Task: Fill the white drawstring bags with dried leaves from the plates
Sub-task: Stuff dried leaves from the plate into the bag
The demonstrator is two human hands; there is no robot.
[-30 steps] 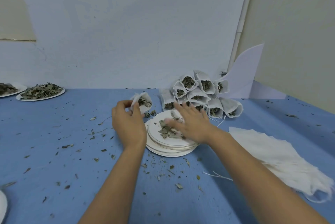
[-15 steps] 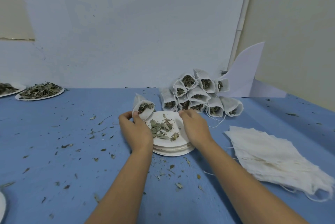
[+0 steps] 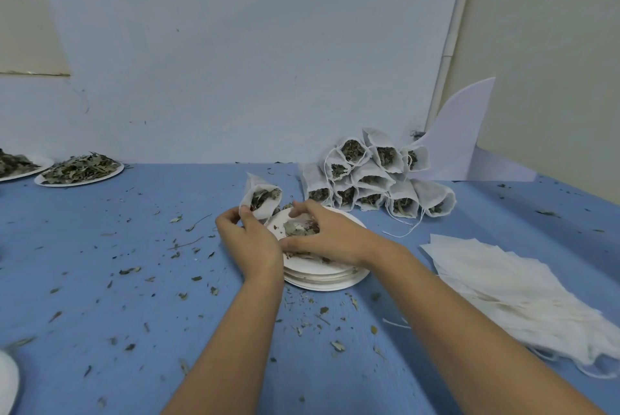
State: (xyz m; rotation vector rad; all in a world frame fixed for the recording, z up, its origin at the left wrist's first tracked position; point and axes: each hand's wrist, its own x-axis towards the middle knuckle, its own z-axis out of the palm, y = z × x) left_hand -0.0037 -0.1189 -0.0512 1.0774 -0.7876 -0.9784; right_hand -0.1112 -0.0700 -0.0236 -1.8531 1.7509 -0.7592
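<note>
My left hand (image 3: 250, 241) pinches the rim of a white drawstring bag (image 3: 263, 198), held open and partly full of dried leaves, just left of a stack of white plates (image 3: 330, 278). My right hand (image 3: 327, 235) lies over the top plate with fingers and thumb curved around a small clump of dried leaves (image 3: 297, 230). A pile of filled bags (image 3: 375, 179) leans against the wall behind the plates. A heap of flat empty bags (image 3: 516, 294) lies to the right.
Two plates heaped with dried leaves (image 3: 80, 169) sit far left by the wall. Leaf crumbs are scattered over the blue table (image 3: 117, 280). A white plate edge (image 3: 6, 381) shows at bottom left. A white curved sheet (image 3: 459, 139) leans in the corner.
My right hand has swept across the top plate from its right side, gathering the leaves toward the bag. My left hand with the bag stayed at the plate's left edge.
</note>
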